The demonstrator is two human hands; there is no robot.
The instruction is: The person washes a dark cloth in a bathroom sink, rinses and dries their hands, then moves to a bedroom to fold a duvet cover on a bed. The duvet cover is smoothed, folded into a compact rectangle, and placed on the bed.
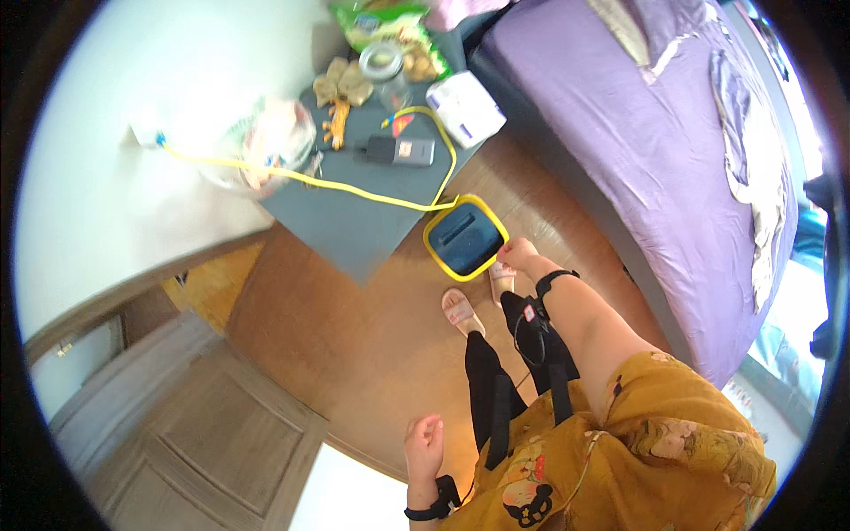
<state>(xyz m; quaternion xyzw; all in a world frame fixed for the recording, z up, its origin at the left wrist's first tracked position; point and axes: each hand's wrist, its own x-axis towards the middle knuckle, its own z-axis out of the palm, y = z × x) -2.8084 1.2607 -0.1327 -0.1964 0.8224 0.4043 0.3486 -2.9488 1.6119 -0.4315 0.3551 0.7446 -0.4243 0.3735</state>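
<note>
My right hand [518, 253] reaches forward with its fingers pinched at the rim of a square bin [467, 275]. The bin has a yellow rim and a dark blue inside, where a darker bar-shaped mark shows. It stands or hangs just ahead of my feet, by the edge of a grey table [332, 222]; whether it touches the floor I cannot tell. My left hand [425, 441] hangs low by my side, holding nothing, its fingers loosely curled. A yellow cable [345, 188] runs from the wall across the table and meets the bin's far rim.
On the table are a power bank [400, 151], a glass jar [392, 86], a white tissue pack [466, 109], a giraffe figure [337, 125], a plastic bag [279, 136] and a green snack bag [398, 30]. A bed [597, 119] lies right; a wooden door [232, 425], lower left.
</note>
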